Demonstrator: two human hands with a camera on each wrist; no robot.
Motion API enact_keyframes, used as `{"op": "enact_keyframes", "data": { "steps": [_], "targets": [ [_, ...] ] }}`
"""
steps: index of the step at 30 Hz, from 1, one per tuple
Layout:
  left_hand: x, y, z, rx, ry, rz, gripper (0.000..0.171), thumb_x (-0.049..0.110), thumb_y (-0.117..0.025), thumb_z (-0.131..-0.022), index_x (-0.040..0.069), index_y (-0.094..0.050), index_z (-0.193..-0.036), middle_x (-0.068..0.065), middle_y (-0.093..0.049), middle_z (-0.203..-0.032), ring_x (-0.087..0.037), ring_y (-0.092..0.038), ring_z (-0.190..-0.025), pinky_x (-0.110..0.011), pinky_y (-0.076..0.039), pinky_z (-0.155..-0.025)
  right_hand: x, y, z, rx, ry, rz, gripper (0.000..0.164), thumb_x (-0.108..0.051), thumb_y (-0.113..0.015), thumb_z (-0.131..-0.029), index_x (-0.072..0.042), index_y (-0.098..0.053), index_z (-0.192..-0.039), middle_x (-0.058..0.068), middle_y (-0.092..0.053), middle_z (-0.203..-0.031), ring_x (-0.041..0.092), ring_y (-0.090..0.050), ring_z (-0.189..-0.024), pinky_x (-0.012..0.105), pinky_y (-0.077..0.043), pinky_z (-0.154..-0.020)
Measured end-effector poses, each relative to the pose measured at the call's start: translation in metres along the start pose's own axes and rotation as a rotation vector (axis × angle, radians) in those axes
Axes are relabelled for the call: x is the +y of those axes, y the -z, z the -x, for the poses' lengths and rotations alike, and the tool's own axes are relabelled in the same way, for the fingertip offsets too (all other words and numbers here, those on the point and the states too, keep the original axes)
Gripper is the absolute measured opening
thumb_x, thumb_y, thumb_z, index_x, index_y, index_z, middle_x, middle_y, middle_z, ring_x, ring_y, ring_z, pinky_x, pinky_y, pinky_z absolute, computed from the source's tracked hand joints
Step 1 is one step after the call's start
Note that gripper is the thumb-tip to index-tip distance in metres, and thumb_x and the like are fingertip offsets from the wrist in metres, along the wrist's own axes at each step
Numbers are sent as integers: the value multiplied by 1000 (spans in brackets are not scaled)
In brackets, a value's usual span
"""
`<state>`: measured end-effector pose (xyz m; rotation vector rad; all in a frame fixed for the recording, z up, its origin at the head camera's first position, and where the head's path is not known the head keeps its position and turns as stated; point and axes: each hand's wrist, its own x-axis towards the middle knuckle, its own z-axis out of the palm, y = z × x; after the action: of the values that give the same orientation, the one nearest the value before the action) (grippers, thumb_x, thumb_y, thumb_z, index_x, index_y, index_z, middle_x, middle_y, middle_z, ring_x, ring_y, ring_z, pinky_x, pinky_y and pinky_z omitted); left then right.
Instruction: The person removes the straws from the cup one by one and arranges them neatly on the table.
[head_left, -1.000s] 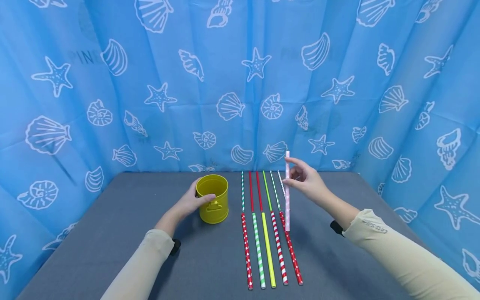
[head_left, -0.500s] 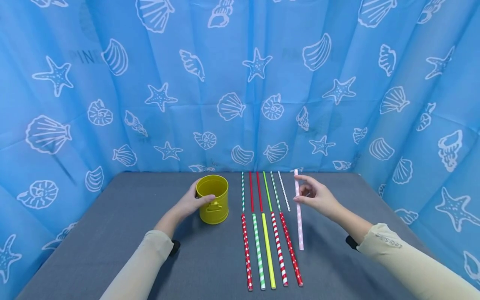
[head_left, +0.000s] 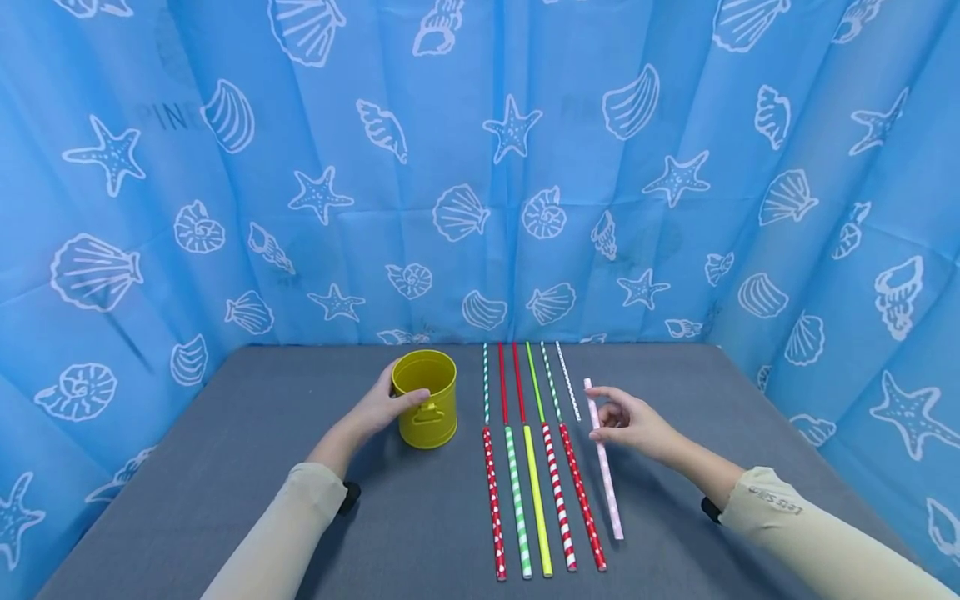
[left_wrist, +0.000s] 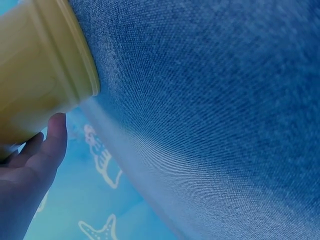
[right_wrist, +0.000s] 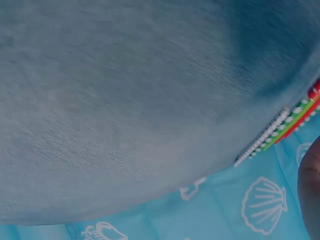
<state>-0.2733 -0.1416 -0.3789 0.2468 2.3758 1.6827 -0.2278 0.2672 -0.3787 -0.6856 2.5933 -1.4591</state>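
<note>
My left hand (head_left: 382,406) grips a yellow metal bucket (head_left: 429,429) standing upright on the table, thumb over its near side. In the left wrist view the bucket's wall (left_wrist: 30,70) and fingers (left_wrist: 56,137) show. My right hand (head_left: 633,425) pinches a pink paper straw (head_left: 609,492) with pale spots near its far end. This straw slants beside a red spotted straw (head_left: 583,500), apart from it; whether it touches the table I cannot tell. Only a sliver of the right hand appears in the right wrist view, with the pink straw out of sight.
Thick straws, among them a yellow one (head_left: 537,504) and a green striped one (head_left: 517,504), lie in a front row. Behind them runs a row of thinner straws, including a red (head_left: 503,383) and a white spotted one (head_left: 568,383). A blue shell-print curtain (head_left: 480,267) hangs behind the grey table (head_left: 262,467).
My right hand has brought the pink straw rightward off the rows, then lower and nearer, to the right of the front row. The left hand and bucket have not moved.
</note>
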Motion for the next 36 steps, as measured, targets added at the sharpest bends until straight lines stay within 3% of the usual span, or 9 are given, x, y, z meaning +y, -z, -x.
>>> {"op": "enact_keyframes", "data": {
  "steps": [6, 13, 26, 36],
  "targets": [
    [2, 1, 0, 1, 21, -14, 85, 35, -64, -94, 10, -9, -154, -17, -28, -151, -34, -29, -137, -57, -20, -113, 11, -3, 3, -67, 3, -17, 61, 0, -69, -87, 17, -36, -135, 4, -57, -79, 9, -50, -66, 24, -44, -58],
    [1, 1, 1, -10, -1, -7, 85, 34, -63, -94, 8, -8, -154, -18, -27, -151, -36, -28, -137, -57, -20, -113, 17, -6, 5, -128, -80, -17, 61, -3, -70, -88, 14, -37, -136, 6, -54, -80, 11, -50, -67, 23, -43, -60],
    [2, 1, 1, -4, 16, -11, 86, 35, -63, -94, 9, -7, -154, -18, -24, -153, -36, -25, -139, -57, -18, -113, 23, -7, 3, -279, -122, -13, 58, -8, -71, -88, 16, -40, -130, 1, -52, -75, 7, -46, -63, 21, -38, -57],
    [2, 0, 1, -3, 50, -20, 87, 38, -64, -93, 12, -7, -154, -17, -21, -155, -35, -21, -141, -58, -16, -113, 20, -13, 0, -279, -154, 35, 57, -11, -72, -88, 15, -43, -129, 0, -50, -74, 9, -44, -62, 22, -35, -56]
  ]
}}
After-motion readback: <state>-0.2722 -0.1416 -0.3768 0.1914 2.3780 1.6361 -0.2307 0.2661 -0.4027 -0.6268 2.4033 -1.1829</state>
